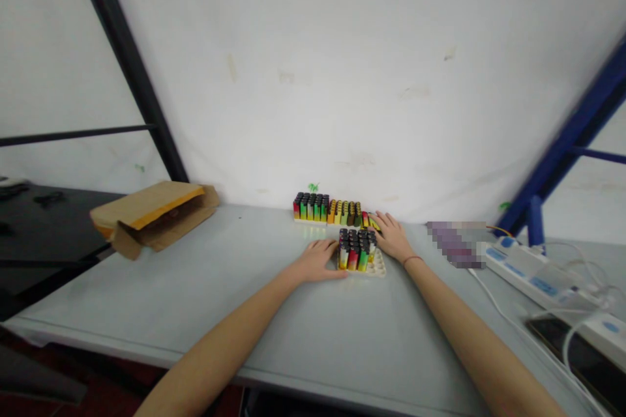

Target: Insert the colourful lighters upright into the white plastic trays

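Observation:
Several disposable lighters [353, 254] with black tops stand in rows in a pale lighter tray [376, 270], whose right-hand holes are bare. My left hand [315, 260] is closed around the tray's left side, thumb along its front edge. Just behind the tray, my right hand [391, 236] reaches over a few loose lighters [365, 218], fingers stretched and apart; whether they touch one is too small to tell. Near the wall stands another filled tray of black-topped lighters [312, 207]. Beside it, a group of yellow, green and brown lighters [345, 214] stands in a second tray.
An opened brown cardboard box [151, 212] lies on the grey table [205, 300] at the left. To the right are a blurred purple item [454, 244], a white power strip [542, 283] with cables, and a dark phone [581, 352]. A white wall [317, 78] rises behind.

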A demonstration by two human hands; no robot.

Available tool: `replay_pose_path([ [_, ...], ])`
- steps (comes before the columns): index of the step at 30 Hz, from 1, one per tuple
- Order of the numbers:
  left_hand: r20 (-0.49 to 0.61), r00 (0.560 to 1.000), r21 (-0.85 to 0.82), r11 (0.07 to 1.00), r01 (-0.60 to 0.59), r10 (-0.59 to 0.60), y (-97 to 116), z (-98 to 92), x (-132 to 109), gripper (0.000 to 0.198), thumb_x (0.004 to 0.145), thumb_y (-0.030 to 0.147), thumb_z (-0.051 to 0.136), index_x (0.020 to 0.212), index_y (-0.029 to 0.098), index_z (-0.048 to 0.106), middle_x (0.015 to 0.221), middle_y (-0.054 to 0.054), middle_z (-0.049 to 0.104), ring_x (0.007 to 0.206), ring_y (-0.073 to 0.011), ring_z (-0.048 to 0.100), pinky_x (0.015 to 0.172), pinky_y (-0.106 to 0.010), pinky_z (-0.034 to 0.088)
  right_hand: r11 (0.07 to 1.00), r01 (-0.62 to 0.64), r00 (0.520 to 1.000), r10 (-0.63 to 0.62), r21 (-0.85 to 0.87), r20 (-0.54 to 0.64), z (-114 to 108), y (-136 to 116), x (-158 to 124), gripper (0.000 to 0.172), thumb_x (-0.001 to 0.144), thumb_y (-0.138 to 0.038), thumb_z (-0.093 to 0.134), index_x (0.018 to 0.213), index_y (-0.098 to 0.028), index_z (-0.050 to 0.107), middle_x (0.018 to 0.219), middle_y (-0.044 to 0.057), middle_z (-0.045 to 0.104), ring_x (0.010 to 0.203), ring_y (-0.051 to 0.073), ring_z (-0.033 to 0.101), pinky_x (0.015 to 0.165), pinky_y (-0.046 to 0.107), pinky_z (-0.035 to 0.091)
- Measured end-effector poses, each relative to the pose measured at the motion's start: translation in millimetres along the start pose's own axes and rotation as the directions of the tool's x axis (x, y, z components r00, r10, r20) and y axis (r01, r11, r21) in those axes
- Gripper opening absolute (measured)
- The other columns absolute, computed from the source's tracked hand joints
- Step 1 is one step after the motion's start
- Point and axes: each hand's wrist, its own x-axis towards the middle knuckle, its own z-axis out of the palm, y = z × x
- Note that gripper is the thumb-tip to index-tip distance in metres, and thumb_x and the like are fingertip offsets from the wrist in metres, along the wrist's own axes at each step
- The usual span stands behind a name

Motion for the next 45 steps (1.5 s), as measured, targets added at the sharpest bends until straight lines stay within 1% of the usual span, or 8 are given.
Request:
replay_pose_path([
  [3, -0.004, 1.0, 0.003, 1.0, -0.003, 0.003, -0.2, 0.9, 0.2, 0.085, 0.079, 0.07, 0.056, 0.141, 0.015, 0.039, 0.143, -0.017, 0.044, 0.131, -0.0344, 0.041, 0.112, -0.045, 0.025, 0.999, 0.037, 0.989, -0.034, -0.025, 0.141, 1.2, -2.1, 5.3, 0.046, 0.094, -0.032, 0.039, 0.138, -0.023, 0.049, 0.148, 0.009, 0.042, 0.134, 0.029, 0.037, 0.106, 0.047, 0.033],
  [9, -0.004, 1.0, 0.02, 1.0, 0.0, 0.0, -1.9, 2.9, 0.8, 0.085, 0.08, 0.07, 0.056, 0.141, 0.014, 0.039, 0.143, -0.018, 0.044, 0.132, -0.034, 0.04, 0.111, -0.046, 0.026, 0.987, -0.024, 0.985, 0.051, -0.159, 0.164, -8.1, -6.4, 2.5, 0.047, 0.088, -0.032, 0.045, 0.134, -0.03, 0.053, 0.148, 0.006, 0.041, 0.132, 0.032, 0.037, 0.099, 0.052, 0.04],
  [14, -0.01, 1.0, -0.001, 1.0, -0.008, 0.008, 0.0, 1.2, 0.0, 0.083, 0.079, 0.068, 0.057, 0.14, 0.013, 0.04, 0.142, -0.018, 0.045, 0.131, -0.0348, 0.041, 0.111, -0.047, 0.026, 0.979, 0.008, 0.956, 0.053, -0.205, 0.288, -10.4, -10.0, 9.5, 0.051, 0.089, -0.032, 0.042, 0.14, -0.032, 0.046, 0.153, 0.002, 0.034, 0.136, 0.033, 0.033, 0.1, 0.058, 0.038],
  [24, -0.004, 1.0, -0.001, 1.0, -0.005, 0.005, -0.5, 1.4, 0.7, 0.085, 0.079, 0.067, 0.059, 0.141, 0.012, 0.039, 0.142, -0.019, 0.044, 0.131, -0.034, 0.041, 0.112, -0.047, 0.025, 0.983, 0.025, 0.968, 0.022, -0.182, 0.251, -25.7, -9.6, -16.8, 0.046, 0.097, -0.039, 0.028, 0.138, -0.035, 0.048, 0.15, 0.001, 0.041, 0.135, 0.032, 0.036, 0.099, 0.061, 0.037],
  [28, -0.008, 1.0, -0.009, 1.0, -0.009, 0.009, 0.0, 0.6, 0.5, 0.085, 0.079, 0.067, 0.059, 0.14, 0.012, 0.04, 0.142, -0.018, 0.045, 0.131, -0.0345, 0.041, 0.111, -0.047, 0.026, 0.974, 0.06, 0.967, -0.002, -0.218, 0.256, -25.8, -6.3, -9.2, 0.047, 0.098, -0.04, 0.025, 0.14, -0.035, 0.047, 0.151, 0.002, 0.039, 0.138, 0.033, 0.03, 0.102, 0.064, 0.031],
  [34, -0.01, 1.0, -0.039, 0.999, 0.001, -0.001, 1.7, -2.3, 0.4, 0.086, 0.077, 0.066, 0.061, 0.14, 0.012, 0.04, 0.141, -0.018, 0.046, 0.131, -0.0359, 0.041, 0.111, -0.049, 0.026, 0.973, 0.055, 0.944, 0.023, -0.226, 0.328, -27.9, -8.6, -2.1, 0.049, 0.097, -0.043, 0.03, 0.143, -0.035, 0.041, 0.151, 0.004, 0.038, 0.134, 0.033, 0.037, 0.098, 0.064, 0.035],
  [39, -0.01, 1.0, -0.066, 0.998, -0.004, 0.004, -1.1, -2.2, 2.1, 0.087, 0.075, 0.066, 0.063, 0.139, 0.013, 0.041, 0.141, -0.018, 0.046, 0.132, -0.0362, 0.041, 0.112, -0.049, 0.026, 0.972, 0.065, 0.952, 0.007, -0.224, 0.307, -35.3, -5.9, -22.7, 0.05, 0.097, -0.048, 0.026, 0.143, -0.036, 0.042, 0.152, 0.003, 0.037, 0.137, 0.035, 0.034, 0.1, 0.062, 0.035],
  [45, -0.009, 1.0, -0.063, 0.998, 0.002, -0.002, -2.7, -2.7, 2.9, 0.087, 0.073, 0.065, 0.066, 0.138, 0.013, 0.042, 0.14, -0.017, 0.047, 0.13, -0.0366, 0.042, 0.111, -0.048, 0.028, 0.97, 0.07, 0.954, 0.003, -0.233, 0.301, -39.1, -2.4, -47.2, 0.051, 0.099, -0.051, 0.018, 0.144, -0.038, 0.038, 0.152, 0.0, 0.035, 0.14, 0.032, 0.03, 0.106, 0.065, 0.023],
])
